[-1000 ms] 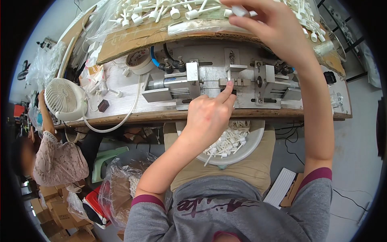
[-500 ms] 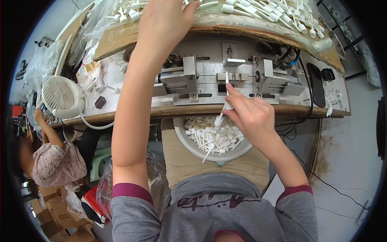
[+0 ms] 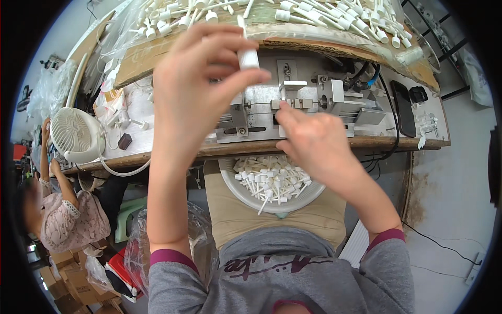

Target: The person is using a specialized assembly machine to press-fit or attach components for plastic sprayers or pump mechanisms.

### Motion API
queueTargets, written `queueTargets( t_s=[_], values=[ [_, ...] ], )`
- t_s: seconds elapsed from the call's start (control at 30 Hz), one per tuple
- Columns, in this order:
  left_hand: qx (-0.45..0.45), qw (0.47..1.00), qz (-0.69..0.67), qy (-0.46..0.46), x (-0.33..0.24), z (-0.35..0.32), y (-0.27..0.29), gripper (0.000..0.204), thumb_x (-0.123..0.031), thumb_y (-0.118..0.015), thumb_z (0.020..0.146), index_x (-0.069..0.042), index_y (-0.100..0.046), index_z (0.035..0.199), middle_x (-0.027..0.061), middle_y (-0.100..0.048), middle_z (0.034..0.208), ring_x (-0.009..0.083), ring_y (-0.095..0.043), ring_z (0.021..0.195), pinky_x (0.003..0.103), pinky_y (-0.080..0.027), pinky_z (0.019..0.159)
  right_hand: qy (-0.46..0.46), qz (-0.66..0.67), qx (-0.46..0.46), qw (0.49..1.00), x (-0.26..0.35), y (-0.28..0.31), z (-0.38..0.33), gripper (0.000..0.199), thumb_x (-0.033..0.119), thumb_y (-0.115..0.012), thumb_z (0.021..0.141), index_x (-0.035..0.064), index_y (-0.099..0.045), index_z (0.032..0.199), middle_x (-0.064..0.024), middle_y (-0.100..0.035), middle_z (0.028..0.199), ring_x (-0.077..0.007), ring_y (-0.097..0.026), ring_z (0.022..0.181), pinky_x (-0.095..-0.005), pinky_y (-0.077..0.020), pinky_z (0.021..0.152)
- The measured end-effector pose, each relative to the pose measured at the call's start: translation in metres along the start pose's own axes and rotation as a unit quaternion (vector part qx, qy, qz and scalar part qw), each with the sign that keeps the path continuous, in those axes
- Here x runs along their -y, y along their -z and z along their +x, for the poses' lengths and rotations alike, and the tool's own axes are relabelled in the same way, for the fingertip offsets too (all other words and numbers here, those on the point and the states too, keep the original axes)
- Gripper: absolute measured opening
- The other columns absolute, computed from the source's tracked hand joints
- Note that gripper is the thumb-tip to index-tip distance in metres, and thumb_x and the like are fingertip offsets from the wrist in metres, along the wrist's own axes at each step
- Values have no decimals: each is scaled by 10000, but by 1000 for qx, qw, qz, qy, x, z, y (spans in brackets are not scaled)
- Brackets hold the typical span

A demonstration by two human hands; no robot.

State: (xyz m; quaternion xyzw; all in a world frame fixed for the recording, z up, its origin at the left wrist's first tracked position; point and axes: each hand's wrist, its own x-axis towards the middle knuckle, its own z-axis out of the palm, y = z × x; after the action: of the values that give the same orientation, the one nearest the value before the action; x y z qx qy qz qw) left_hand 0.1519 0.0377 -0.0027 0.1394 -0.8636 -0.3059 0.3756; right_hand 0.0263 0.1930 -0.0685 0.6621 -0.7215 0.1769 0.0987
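Note:
My left hand (image 3: pixel 191 83) is raised over the bench's left part, thumb and fingers closed on a white cap with a thin applicator stick (image 3: pixel 248 58), stick pointing up. At the metal clamping fixture (image 3: pixel 298 103), my right hand (image 3: pixel 320 138) has its fingers closed, index fingertip against the small central block. A white stick (image 3: pixel 283 94) shows just beyond that fingertip, at the block; whatever cap belongs to it is hidden by the hand. Below, a round pale basin (image 3: pixel 230 191) on my lap is filled with white capped sticks (image 3: pixel 272 180).
More capped sticks (image 3: pixel 345 15) lie on a cardboard-edged shelf (image 3: pixel 334 44) above the fixture. A white fan (image 3: pixel 77 133) stands at left; a phone (image 3: pixel 402 110) and black cables (image 3: pixel 393 125) are at right. Another person (image 3: pixel 76 212) sits at far left.
My left hand has come down from the shelf's pile, now with a capped stick. My right hand has moved its capped stick forward from above the basin's far edge to the fixture block.

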Motion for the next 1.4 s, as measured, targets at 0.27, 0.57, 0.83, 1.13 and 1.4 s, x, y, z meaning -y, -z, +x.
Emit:
queueTargets(
  t_s=[0.27, 0.57, 0.83, 1.13, 1.4],
  values=[
    [63, 990, 118, -39, -9, -72, -38, 245, -109, -802, 785, -55, -738, 1015, 101, -681, 1271, 222, -736, 897, 311, -593, 751, -73, -10, -110, 991, -91, 75, 122, 382, 97, -738, 769, -59, -680, 1113, -243, -673, 1124, -358, -647, 1053, -392, -523, 910],
    [123, 958, 250, -64, 4, -85, -82, 262, -160, -787, 769, -73, -711, 1004, 90, -686, 1260, 230, -675, 626, 314, -538, 605, -63, -163, 176, 969, -112, 57, 173, 330, 239, -628, 810, -56, -695, 942, -272, -707, 960, -398, -685, 949, -458, -536, 862],
    [124, 967, 214, -52, 13, -80, -84, 254, -181, -783, 779, -85, -718, 1005, 80, -668, 1295, 261, -674, 602, 320, -550, 594, 1, -129, 109, 986, -130, 69, 159, 287, 157, -595, 848, -52, -546, 1039, -251, -651, 1009, -409, -634, 989, -491, -498, 868],
    [3, 915, -355, 190, 3, -50, -46, 613, 5, -713, 884, 13, -475, 1449, 208, -613, 1324, 182, -712, 948, 277, -612, 759, 220, -162, -141, 952, -100, 69, 92, 362, 113, -692, 812, 27, -579, 1145, -168, -661, 988, -309, -663, 849, -392, -553, 718],
    [-30, 972, -226, 50, -10, -54, -42, 331, 96, -771, 770, 34, -714, 1090, 86, -674, 1020, 146, -682, 908, 265, -625, 753, 263, -74, -244, 931, -91, 49, 45, 272, 74, -699, 804, 28, -617, 1059, -96, -660, 999, -244, -678, 892, -345, -562, 699]
  ],
)
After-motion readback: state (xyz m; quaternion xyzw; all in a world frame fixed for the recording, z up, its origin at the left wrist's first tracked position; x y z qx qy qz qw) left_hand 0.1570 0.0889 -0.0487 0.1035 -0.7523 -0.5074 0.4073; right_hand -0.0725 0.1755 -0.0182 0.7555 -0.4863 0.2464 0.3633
